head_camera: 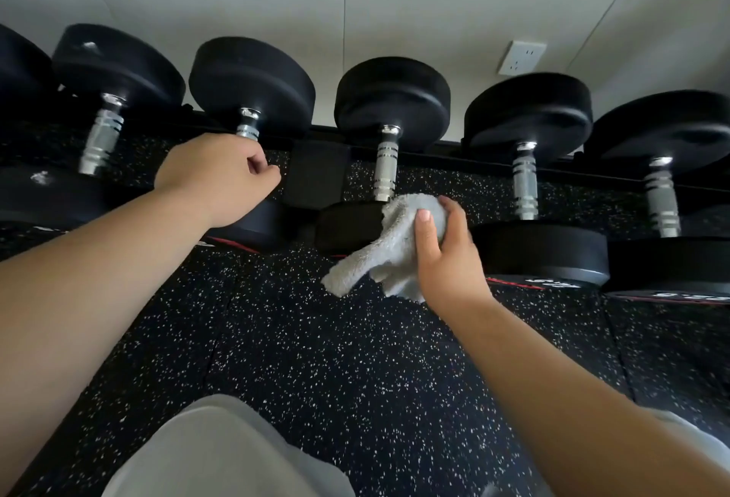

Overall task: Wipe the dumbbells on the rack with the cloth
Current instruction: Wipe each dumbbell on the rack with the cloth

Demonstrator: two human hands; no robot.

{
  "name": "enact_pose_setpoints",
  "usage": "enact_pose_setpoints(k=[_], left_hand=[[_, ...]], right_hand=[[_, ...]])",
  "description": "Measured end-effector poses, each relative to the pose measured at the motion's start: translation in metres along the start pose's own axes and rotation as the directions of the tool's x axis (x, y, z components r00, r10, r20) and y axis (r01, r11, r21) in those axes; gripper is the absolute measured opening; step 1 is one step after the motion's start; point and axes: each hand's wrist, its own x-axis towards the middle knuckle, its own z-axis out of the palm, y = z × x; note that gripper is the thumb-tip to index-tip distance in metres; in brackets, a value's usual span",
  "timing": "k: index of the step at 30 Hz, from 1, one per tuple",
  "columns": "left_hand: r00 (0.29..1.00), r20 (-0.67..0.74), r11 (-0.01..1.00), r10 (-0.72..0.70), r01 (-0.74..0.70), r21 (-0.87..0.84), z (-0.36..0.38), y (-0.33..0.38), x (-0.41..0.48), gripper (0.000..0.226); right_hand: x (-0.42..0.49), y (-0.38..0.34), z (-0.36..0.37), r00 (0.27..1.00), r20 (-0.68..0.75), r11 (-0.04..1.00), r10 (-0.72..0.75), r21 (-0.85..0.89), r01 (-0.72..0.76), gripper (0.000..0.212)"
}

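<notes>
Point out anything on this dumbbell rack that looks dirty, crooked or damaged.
Two pale smudges mark the black ends of the second dumbbell from the left, at top and bottom. The other dumbbells sit evenly in a row. The cloth is bunched in the right hand, nothing spilled.

A white wall socket (pixel 521 58) sits above black speckled rubber flooring (pixel 335 358).

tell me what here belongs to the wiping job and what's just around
Job: grey cloth gripped in the right hand; dumbbells on the rack; left hand at a dumbbell handle.
Around: wall socket, speckled floor.
</notes>
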Motion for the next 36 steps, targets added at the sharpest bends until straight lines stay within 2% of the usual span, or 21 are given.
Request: enact_pose_setpoints(k=[2,4,6,9,10,12,14,16,18,20,21,26,28,30,32,33,34,35,36], left_hand=[[1.000,0.004,1.000,-0.005,0.005,-0.004,0.000,0.001,0.000,0.025],[1.000,0.009,1.000,-0.014,0.014,-0.003,-0.001,0.002,0.000,0.025],[1.000,0.016,1.000,-0.022,0.022,0.004,-0.002,0.003,0.000,0.025],[0.999,0.024,0.999,-0.023,0.023,0.033,-0.002,0.003,0.001,0.025],[0.999,0.025,0.999,-0.021,0.020,0.041,-0.002,0.003,0.001,0.026],[0.999,0.026,0.999,-0.022,0.022,0.034,-0.004,0.004,0.000,0.026],[0.999,0.029,0.999,-0.035,0.035,0.005,-0.005,0.003,-0.001,0.026],[0.999,0.028,0.999,-0.041,0.041,-0.012,-0.004,0.003,-0.001,0.027],[0.999,0.025,0.999,-0.040,0.040,-0.012,-0.003,0.003,0.000,0.026],[0.999,0.031,0.999,-0.039,0.039,-0.012,-0.003,0.002,0.000,0.025],[0.999,0.037,0.999,-0.037,0.038,-0.011,-0.003,0.002,0.001,0.024],[0.998,0.037,0.999,-0.042,0.042,-0.008,-0.003,0.002,0.001,0.024],[0.998,0.039,0.999,-0.040,0.041,-0.014,-0.003,0.002,0.000,0.023],[0.999,0.040,0.999,-0.037,0.038,-0.018,-0.003,0.002,0.000,0.024],[0.999,0.037,0.999,-0.037,0.038,-0.028,-0.002,0.001,0.001,0.024],[0.999,0.037,0.999,-0.039,0.040,-0.029,-0.002,0.001,0.000,0.024],[0.999,0.036,0.999,-0.039,0.040,-0.025,-0.002,0.000,0.001,0.024],[0.999,0.035,0.999,-0.037,0.038,-0.018,-0.001,-0.001,0.001,0.025],[0.999,0.037,0.999,-0.036,0.037,-0.012,-0.001,-0.001,0.001,0.025]], right_hand=[[0.006,-0.005,0.007,0.994,-0.014,0.988,0.113,0.112,-0.110,0.062],[0.015,-0.014,0.010,0.991,-0.055,0.991,0.121,0.058,-0.118,0.057],[0.024,-0.026,0.007,0.998,-0.061,0.997,0.021,-0.067,-0.025,0.048],[0.039,-0.054,0.000,0.980,0.037,0.959,-0.198,-0.197,0.201,0.039],[0.046,-0.065,0.000,0.962,0.073,0.936,-0.263,-0.225,0.272,0.039],[0.061,-0.084,0.004,0.941,0.129,0.895,-0.313,-0.291,0.337,0.053],[0.075,-0.096,0.010,0.959,0.200,0.917,-0.200,-0.306,0.255,0.075],[0.085,-0.097,0.010,0.940,0.341,0.918,0.019,-0.379,0.119,0.087],[0.090,-0.094,0.003,0.842,0.491,0.858,0.222,-0.509,0.070,0.082],[0.092,-0.091,-0.002,0.779,0.551,0.822,0.300,-0.563,0.082,0.072],[0.094,-0.091,-0.003,0.781,0.553,0.797,0.291,-0.591,0.122,0.070],[0.116,-0.104,0.010,0.889,0.425,0.667,0.169,-0.714,0.215,0.043],[0.128,-0.108,0.016,0.942,0.326,0.689,0.083,-0.701,0.182,0.045],[0.134,-0.104,0.022,0.955,0.292,0.714,0.061,-0.681,0.162,0.044],[0.131,-0.098,0.019,0.911,0.399,0.758,0.104,-0.625,0.187,0.058],[0.130,-0.089,0.016,0.865,0.482,0.811,0.137,-0.557,0.182,0.061],[0.126,-0.084,0.012,0.793,0.586,0.847,0.165,-0.496,0.190,0.054],[0.122,-0.080,0.005,0.720,0.674,0.846,0.165,-0.472,0.247,0.041],[0.121,-0.078,0.002,0.679,0.718,0.823,0.153,-0.474,0.315,0.029]])
